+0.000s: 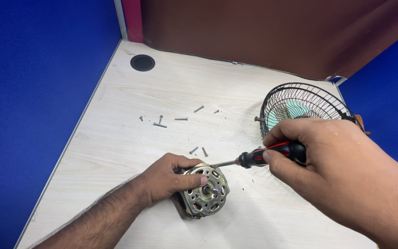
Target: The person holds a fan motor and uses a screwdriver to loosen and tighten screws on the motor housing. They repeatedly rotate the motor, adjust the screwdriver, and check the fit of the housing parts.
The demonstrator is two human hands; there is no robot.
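pale wood-grain desk (171, 83) is sitting in a corner between blue partition panels and a brown back board, with a round cable port (142, 62) near the far left corner. left hand (166, 177) is gripping a small metal motor housing (206, 193) that is resting on the desk near the front edge, thumb pressing across its face. right hand (332, 161) is closing around a red-and-black screwdriver (268, 156), its tip reaching the upper rim of the housing. loose screws (180, 119) are lying scattered mid-desk, and two more (199, 151) just behind the motor — judged, several fasteners are already out. housing halves are appearing joined as yet, so separation is judged outstanding. black wire fan guard (300, 106) with a pale green part inside is standing at the right edge — well apart from the motor.
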